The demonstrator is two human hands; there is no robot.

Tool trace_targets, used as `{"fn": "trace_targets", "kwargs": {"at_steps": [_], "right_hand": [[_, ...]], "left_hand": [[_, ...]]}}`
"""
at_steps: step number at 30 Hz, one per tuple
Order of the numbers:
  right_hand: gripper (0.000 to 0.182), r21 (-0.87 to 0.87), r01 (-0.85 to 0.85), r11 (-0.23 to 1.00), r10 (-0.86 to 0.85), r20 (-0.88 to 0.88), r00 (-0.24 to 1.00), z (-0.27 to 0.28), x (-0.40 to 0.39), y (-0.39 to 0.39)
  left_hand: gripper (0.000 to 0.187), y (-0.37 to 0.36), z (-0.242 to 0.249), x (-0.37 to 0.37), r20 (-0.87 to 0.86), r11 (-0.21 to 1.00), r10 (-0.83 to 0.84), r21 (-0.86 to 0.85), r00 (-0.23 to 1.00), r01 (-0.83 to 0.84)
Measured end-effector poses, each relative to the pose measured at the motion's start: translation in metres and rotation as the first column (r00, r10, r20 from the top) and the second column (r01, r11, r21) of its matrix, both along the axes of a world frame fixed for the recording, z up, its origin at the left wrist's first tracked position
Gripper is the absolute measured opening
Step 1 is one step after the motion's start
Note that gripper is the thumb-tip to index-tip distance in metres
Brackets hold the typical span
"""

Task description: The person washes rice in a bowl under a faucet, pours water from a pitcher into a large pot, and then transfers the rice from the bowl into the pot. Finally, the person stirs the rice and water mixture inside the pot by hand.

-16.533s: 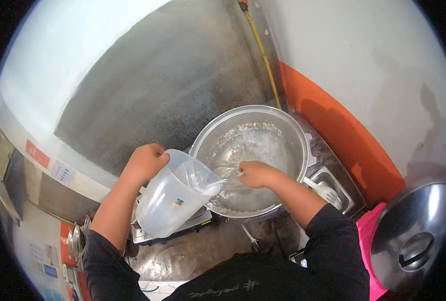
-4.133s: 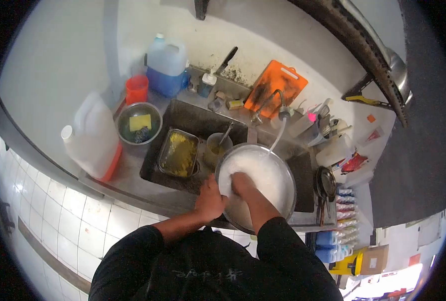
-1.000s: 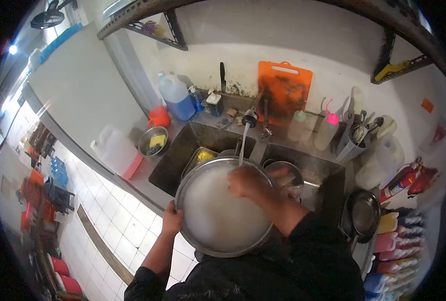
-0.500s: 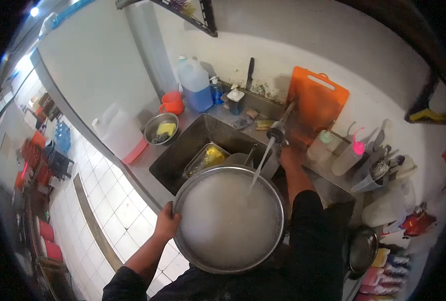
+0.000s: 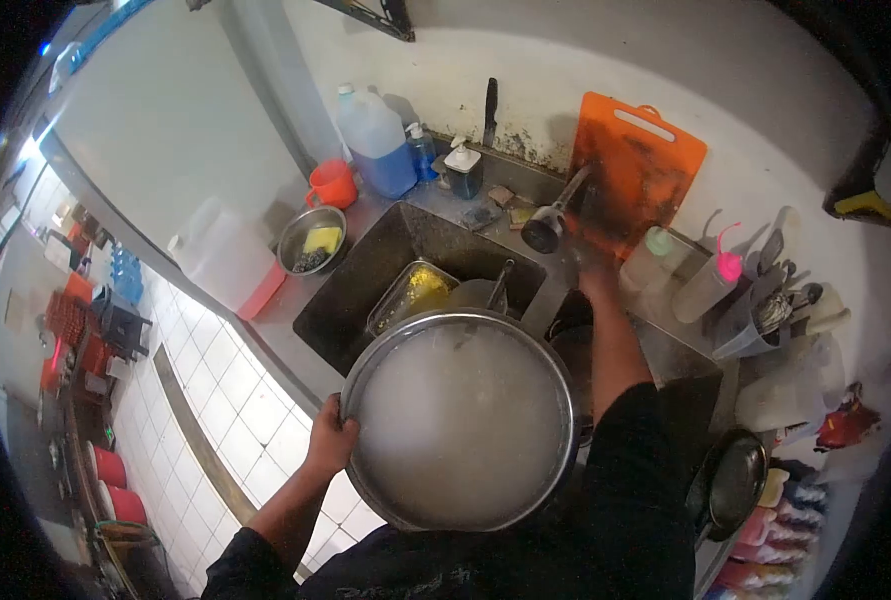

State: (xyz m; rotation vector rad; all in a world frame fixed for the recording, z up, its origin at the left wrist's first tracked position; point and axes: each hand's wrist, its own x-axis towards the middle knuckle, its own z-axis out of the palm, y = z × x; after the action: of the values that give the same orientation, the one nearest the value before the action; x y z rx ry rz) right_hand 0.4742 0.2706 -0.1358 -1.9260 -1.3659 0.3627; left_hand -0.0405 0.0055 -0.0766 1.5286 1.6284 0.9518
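A large round metal basin filled with cloudy whitish liquid is held level against my body, at the near side of the sink. My left hand grips its left rim, thumb on top. My right hand reaches past the basin to the faucet; its fingers are blurred and partly hidden behind the faucet, so their grip does not show. No water runs from the spout. Beyond the basin, a metal tray with yellow bits and a pan lie in the sink.
An orange cutting board leans on the wall behind the faucet. A blue-liquid jug, pump bottles and a red mug line the back. A bowl with a sponge stands left. Squeeze bottles and a utensil holder stand right.
The water stream from the faucet into the basin has stopped. My right hand has shifted slightly up at the faucet. My left hand keeps its hold on the rim.
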Motion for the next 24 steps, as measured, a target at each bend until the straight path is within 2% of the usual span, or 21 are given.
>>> {"fn": "trace_targets", "kwargs": {"at_steps": [1, 2, 3, 4, 6, 7, 8, 9, 10, 12, 13, 14, 16, 17, 18, 20, 22, 24], "right_hand": [[0.055, 0.138, 0.038, 0.99, -0.061, 0.162, 0.985, 0.001, -0.002, -0.003], [0.055, 0.141, 0.045, 0.989, -0.068, 0.161, 0.985, 0.027, -0.009, -0.023], [0.056, 0.071, -0.034, 0.997, 0.034, 0.001, 0.999, 0.081, -0.023, -0.066], [0.057, 0.013, -0.123, 0.992, 0.123, -0.165, 0.979, 0.107, -0.032, -0.101], [0.055, 0.233, -0.076, 0.969, 0.135, -0.252, 0.958, 0.067, -0.022, -0.156], [0.052, 0.127, -0.048, 0.991, 0.064, -0.131, 0.989, 0.065, -0.02, -0.195], [0.049, 0.021, -0.001, 1.0, 0.001, -0.005, 1.0, 0.065, -0.019, -0.235], [0.044, -0.075, 0.006, 0.997, -0.009, -0.043, 0.999, 0.05, -0.014, -0.271], [0.04, -0.174, 0.01, 0.985, -0.025, -0.083, 0.996, 0.031, -0.005, -0.306], [0.036, -0.183, 0.065, 0.981, -0.078, -0.064, 0.995, -0.017, 0.008, -0.377], [0.032, -0.164, 0.089, 0.982, -0.097, -0.037, 0.995, -0.031, 0.01, -0.407], [0.032, -0.185, 0.132, 0.974, -0.144, -0.049, 0.988, -0.033, 0.007, -0.436], [0.029, -0.147, 0.119, 0.982, -0.133, -0.09, 0.987, -0.027, 0.006, -0.481], [0.029, -0.154, 0.164, 0.974, -0.18, -0.098, 0.979, -0.02, 0.0, -0.501], [0.029, -0.173, 0.172, 0.97, -0.186, -0.068, 0.98, -0.012, -0.007, -0.512], [0.028, -0.183, 0.22, 0.958, -0.231, -0.042, 0.972, -0.004, -0.02, -0.528], [0.028, -0.09, 0.207, 0.974, -0.21, -0.022, 0.978, -0.003, -0.036, -0.547], [0.027, -0.076, 0.239, 0.968, -0.243, -0.044, 0.969, 0.005, -0.051, -0.562]], "left_hand": [[0.037, 0.0, 0.0, -0.003, -0.002, 1.0, -0.008, 0.003, 1.0, 0.008], [0.036, 0.0, 0.013, 0.003, -0.061, 0.999, 0.002, -0.047, 0.998, -0.005], [0.034, -0.001, 0.021, 0.005, -0.119, 0.995, 0.009, -0.099, 0.993, -0.021], [0.034, -0.002, 0.014, 0.0, -0.117, 0.995, 0.002, -0.102, 0.993, -0.014], [0.033, -0.002, -0.007, -0.013, 0.092, 0.966, 0.068, -0.254, 0.993, -0.042], [0.033, -0.002, -0.003, -0.01, 0.092, 0.966, 0.048, -0.257, 0.995, -0.023], [0.032, -0.002, 0.004, -0.006, 0.216, 0.972, 0.026, -0.233, 0.976, 0.026], [0.032, 0.0, 0.01, -0.001, 0.337, 0.976, -0.001, -0.204, 0.942, 0.074], [0.032, 0.002, 0.015, 0.003, 0.335, 0.972, -0.025, -0.212, 0.942, 0.101], [0.035, -0.002, 0.022, 0.007, 0.419, 0.978, -0.01, -0.186, 0.908, 0.097], [0.037, 0.003, 0.009, -0.006, 0.314, 0.973, -0.024, -0.211, 0.949, 0.094], [0.037, 0.0, 0.011, -0.007, 0.301, 0.963, -0.062, -0.233, 0.952, 0.136], [0.037, 0.002, 0.019, 0.001, 0.388, 0.968, -0.065, -0.201, 0.919, 0.153], [0.036, 0.001, 0.018, 0.003, 0.413, 0.974, -0.075, -0.165, 0.907, 0.156], [0.036, 0.002, 0.019, 0.004, 0.409, 0.967, -0.118, -0.16, 0.905, 0.199], [0.036, 0.006, 0.021, 0.005, 0.369, 0.975, -0.127, -0.127, 0.921, 0.185], [0.035, -0.005, 0.047, 0.019, 0.391, 0.965, -0.169, -0.123, 0.905, 0.233], [0.035, -0.009, 0.065, 0.032, 0.276, 0.97, -0.097, -0.19, 0.956, 0.153]]}}
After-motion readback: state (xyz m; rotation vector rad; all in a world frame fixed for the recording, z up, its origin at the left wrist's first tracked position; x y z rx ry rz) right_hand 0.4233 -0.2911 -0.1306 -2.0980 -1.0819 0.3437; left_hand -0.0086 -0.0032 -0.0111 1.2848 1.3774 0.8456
